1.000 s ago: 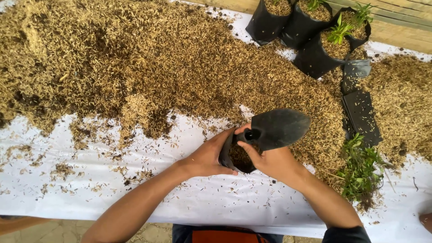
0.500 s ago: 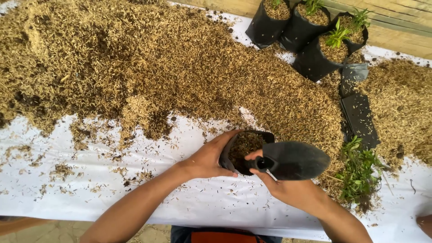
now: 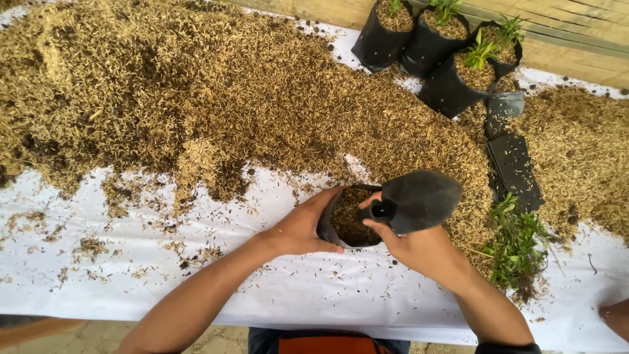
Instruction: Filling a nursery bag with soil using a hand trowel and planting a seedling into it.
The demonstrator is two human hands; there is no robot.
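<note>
Left hand (image 3: 301,229) cups black grow bag (image 3: 347,219); right hand (image 3: 419,246) grips dark scoop (image 3: 419,200)

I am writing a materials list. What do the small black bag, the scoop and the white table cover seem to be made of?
Small black bag: thin soft plastic, probably; its wall bends under the left hand.
Scoop, in the right hand: dark, matte, rigid, likely plastic, possibly metal.
White table cover: smooth sheet, perhaps plastic or paper.
</note>
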